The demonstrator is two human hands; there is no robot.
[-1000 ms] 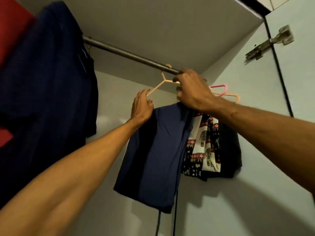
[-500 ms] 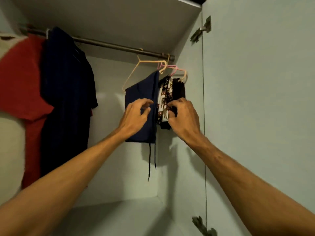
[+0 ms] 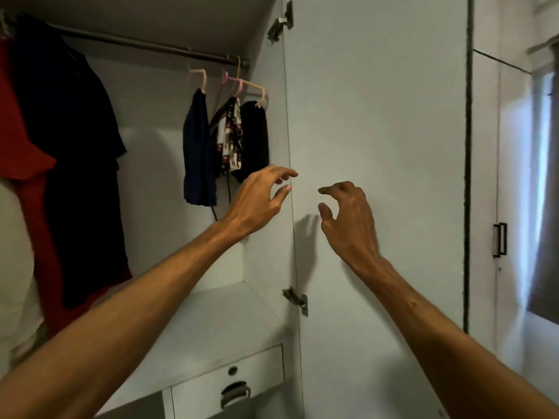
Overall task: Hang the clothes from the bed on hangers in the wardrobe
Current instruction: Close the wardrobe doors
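Now the left hand and the right hand float below the right end of the rod, each grip loose, spread and holding nothing. Blue shorts, patterned shorts and a black cloth hang on hangers at that end. A navy shirt and a red shirt hang at the rod's left end.

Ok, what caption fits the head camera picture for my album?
Left hand and right hand hover empty by the wardrobe door while three small garments hang from the rail.
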